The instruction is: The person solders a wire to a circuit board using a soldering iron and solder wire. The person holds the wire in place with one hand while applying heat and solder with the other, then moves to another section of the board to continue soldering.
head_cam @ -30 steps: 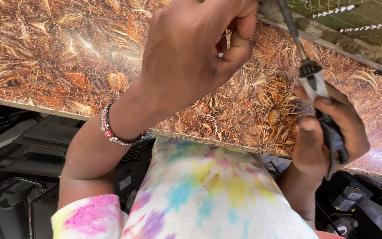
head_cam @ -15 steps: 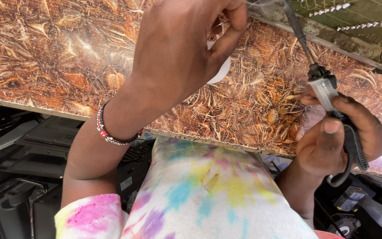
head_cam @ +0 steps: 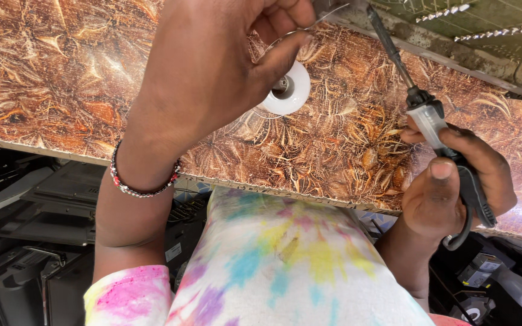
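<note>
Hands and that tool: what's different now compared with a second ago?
The right hand has drawn the soldering iron down and to the right, and grips it lower on the handle. The left hand has lifted a little, so the white spool beneath it now shows, with thin wire pinched in its fingers. The patterned tabletop is unchanged.

soldering iron (head_cam: 436, 130) | black grip, tip up-left; solder spool (head_cam: 290, 89) | white, on table
</note>
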